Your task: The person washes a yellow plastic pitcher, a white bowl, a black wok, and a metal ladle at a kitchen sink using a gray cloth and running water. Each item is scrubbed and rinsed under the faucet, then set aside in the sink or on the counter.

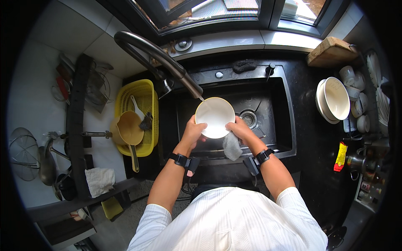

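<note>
Both hands hold a white bowl (pixel 215 116) with a yellow rim over the black sink (pixel 220 153). My left hand (pixel 192 131) grips its left edge, thumb on the inner wall. On the opposite edge my right hand (pixel 241 128) has its thumb inside too, and a grey cloth (pixel 232 146) hangs beneath that hand. A pull-out faucet (pixel 191 84) reaches in from the upper left, and a thin stream of water runs from its tip toward the bowl's upper rim. Right of the bowl, the round sink drain (pixel 248 119) is partly visible. My fingers under the bowl are mostly hidden.
At left, a yellow plastic basket (pixel 155 125) holds a beige saucepan (pixel 129 128) and a white utensil. Stacked cream bowls (pixel 337 98), several cups (pixel 353 89) and a thick wooden cutting board (pixel 333 51) stand at right. A yellow-and-red packet (pixel 340 157) lies on the black counter.
</note>
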A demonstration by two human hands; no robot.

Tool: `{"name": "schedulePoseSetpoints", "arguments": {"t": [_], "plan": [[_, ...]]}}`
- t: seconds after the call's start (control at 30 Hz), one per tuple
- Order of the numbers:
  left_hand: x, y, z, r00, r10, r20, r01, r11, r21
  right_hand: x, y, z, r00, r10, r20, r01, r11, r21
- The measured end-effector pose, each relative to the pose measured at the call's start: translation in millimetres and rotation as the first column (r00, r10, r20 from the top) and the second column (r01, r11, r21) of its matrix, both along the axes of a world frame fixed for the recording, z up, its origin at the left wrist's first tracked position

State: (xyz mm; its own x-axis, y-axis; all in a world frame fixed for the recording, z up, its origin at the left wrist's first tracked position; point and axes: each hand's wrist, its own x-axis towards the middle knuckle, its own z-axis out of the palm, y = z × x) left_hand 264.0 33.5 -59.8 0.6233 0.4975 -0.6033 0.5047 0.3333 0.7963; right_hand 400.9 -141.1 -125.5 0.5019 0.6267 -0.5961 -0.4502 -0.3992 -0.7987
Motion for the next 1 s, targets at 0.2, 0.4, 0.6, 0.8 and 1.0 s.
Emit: {"name": "schedulePoseSetpoints", "arguments": {"t": [0.2, 0.4, 0.6, 0.8, 1.0], "plan": [[-6, -19, 2, 0.996, -0.038, -0.079, 0.088, 0.417, 0.905, 0, 22, -3, 0.959, -0.092, 0.268, 0.119, 0.989, -0.088], [-5, -33, -8, 0.76, -0.5, -0.416, 0.47, -0.02, 0.882, -2, 33, 7, 0.947, -0.126, 0.297, 0.162, 0.982, -0.099], [11, -7, -24, 0.936, -0.332, -0.118, 0.312, 0.623, 0.717, -6, 25, 32, 0.959, -0.155, 0.236, 0.108, 0.973, 0.202], [21, 4, -22, 0.943, -0.093, 0.319, 0.084, 0.996, 0.042, -27, 21, 70, 0.594, -0.151, 0.79, -0.126, 0.953, 0.277], [9, -11, -3, 0.945, -0.209, 0.251, 0.179, 0.974, 0.139, -20, 48, 94, 0.24, -0.117, 0.964, -0.165, 0.973, 0.16]]}}
